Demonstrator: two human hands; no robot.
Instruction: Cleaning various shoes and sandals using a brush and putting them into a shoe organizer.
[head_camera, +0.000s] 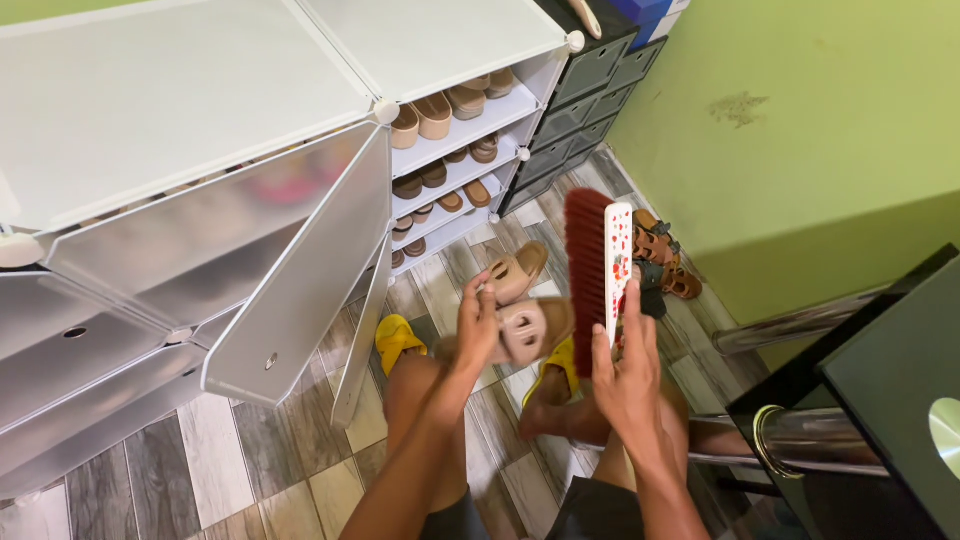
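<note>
While left hand (478, 322) is gripping beige sandal (528, 330), fingers curled round its strap, right hand (628, 365) is holding red-bristled brush (597, 262), fingers pressed along white back; both hanging above tiled floor (250, 450), beside open shoe cabinet (300, 200).

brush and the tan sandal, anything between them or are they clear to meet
Nothing visible stands between them. The right hand holds the brush with its red bristles facing the tan sandal held by the left hand, right beside it.
</note>
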